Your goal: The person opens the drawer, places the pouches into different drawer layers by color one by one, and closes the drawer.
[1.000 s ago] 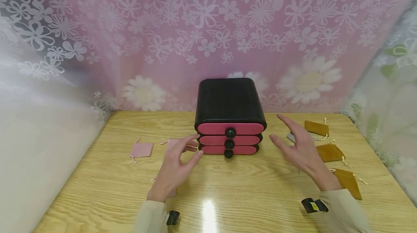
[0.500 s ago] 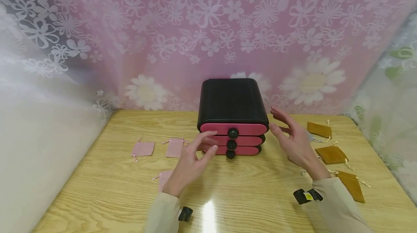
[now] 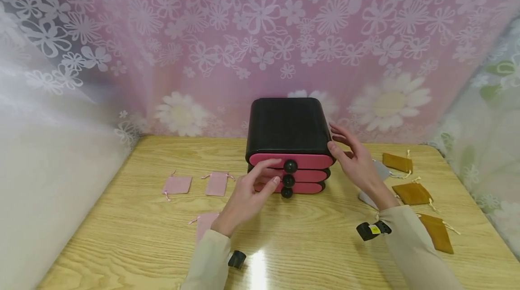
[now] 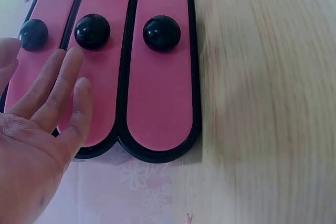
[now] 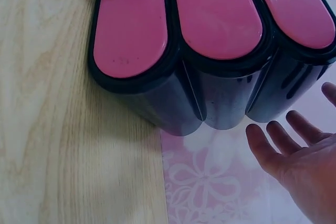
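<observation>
Left hand [image 3: 247, 196] in the head view is held in front of the drawer cabinet [image 3: 290, 125], fingers extended and slightly bent, gripping nothing, its forefinger just beside the top one of three black knobs [image 3: 290, 166]. Whether it touches cannot be told here. Right hand [image 3: 359, 166] is at the cabinet's right side, fingers loosely spread and holding nothing, the thumb seemingly against the upper front corner. Only this view shows the cabinet's top and the things around it: three pink pouches [image 3: 217, 183] lie to its left on the desk [image 3: 122, 245], three brown pouches [image 3: 413, 193] and two partly hidden grey pouches [image 3: 381, 169] to its right. Floral cloth [image 3: 264, 33] hangs behind.

From the left wrist, the three pink drawer fronts [image 4: 160, 93] appear whole and flush in their black rims. The left fingers stretch across the upper two, and fingertips of the other hand show at the top edge.

From the right wrist come the cabinet's rounded dark side and a few specks on the lowest front; a gap shows between the long fingers and that side.

Compared with a second ago, the left hand has moved rightward across the fronts, and the right hand has closed in from well apart.
</observation>
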Available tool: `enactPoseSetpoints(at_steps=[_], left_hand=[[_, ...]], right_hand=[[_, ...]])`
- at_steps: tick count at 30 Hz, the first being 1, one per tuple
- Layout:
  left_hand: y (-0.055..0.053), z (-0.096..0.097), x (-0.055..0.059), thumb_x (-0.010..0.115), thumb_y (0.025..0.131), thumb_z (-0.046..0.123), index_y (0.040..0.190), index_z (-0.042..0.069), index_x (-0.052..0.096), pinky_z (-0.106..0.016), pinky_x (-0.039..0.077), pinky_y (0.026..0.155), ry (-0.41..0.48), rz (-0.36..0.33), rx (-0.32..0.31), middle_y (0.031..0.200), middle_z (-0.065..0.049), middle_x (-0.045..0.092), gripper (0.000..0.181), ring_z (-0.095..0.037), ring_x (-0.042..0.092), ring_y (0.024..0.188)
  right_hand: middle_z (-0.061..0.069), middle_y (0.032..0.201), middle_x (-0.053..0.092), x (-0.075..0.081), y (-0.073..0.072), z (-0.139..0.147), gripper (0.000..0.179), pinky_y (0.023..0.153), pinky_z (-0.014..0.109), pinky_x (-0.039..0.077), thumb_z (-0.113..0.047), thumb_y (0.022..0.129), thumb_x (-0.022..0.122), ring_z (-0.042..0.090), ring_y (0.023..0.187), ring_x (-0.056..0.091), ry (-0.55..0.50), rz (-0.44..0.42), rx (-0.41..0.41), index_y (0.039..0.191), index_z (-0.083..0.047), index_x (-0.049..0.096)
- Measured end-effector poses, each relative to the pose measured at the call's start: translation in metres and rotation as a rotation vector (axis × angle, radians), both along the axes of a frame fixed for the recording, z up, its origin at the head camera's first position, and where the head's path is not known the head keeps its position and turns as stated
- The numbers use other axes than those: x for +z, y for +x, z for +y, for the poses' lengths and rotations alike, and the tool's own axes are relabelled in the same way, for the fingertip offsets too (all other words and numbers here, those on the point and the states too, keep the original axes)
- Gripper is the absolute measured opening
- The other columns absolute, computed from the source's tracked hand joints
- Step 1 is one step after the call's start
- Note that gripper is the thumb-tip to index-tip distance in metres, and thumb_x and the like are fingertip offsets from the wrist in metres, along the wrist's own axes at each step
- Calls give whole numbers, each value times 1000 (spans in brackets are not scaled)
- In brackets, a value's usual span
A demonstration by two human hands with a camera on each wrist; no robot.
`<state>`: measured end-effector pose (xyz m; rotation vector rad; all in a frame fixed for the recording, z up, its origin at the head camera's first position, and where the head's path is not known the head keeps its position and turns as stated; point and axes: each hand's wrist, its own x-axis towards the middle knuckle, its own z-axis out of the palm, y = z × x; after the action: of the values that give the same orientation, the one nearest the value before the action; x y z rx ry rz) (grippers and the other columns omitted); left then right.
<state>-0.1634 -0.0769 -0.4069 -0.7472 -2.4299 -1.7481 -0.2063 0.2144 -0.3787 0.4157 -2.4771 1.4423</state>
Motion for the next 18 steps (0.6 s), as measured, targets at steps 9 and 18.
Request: enactPoseSetpoints(at_steps=[9, 18], left_hand=[[-10, 5, -2, 60, 104, 26, 136, 38, 59, -28, 57, 95, 102, -70, -45, 119, -2, 74, 34, -29, 74, 106], [-12, 10, -1, 61, 104, 29, 138, 41, 59, -29, 58, 86, 93, -86, -65, 116, 0, 76, 36, -14, 74, 101]], right_hand=[[11, 159, 40, 3, -14, -3, 55, 109, 49, 44, -28, 108, 49, 35, 144, 44, -37, -58, 75, 161, -29, 35], [14, 164, 33, 2, -23, -4, 57, 97, 13, 44, -27, 109, 44, 39, 147, 40, -109, -132, 180, 163, -29, 27]])
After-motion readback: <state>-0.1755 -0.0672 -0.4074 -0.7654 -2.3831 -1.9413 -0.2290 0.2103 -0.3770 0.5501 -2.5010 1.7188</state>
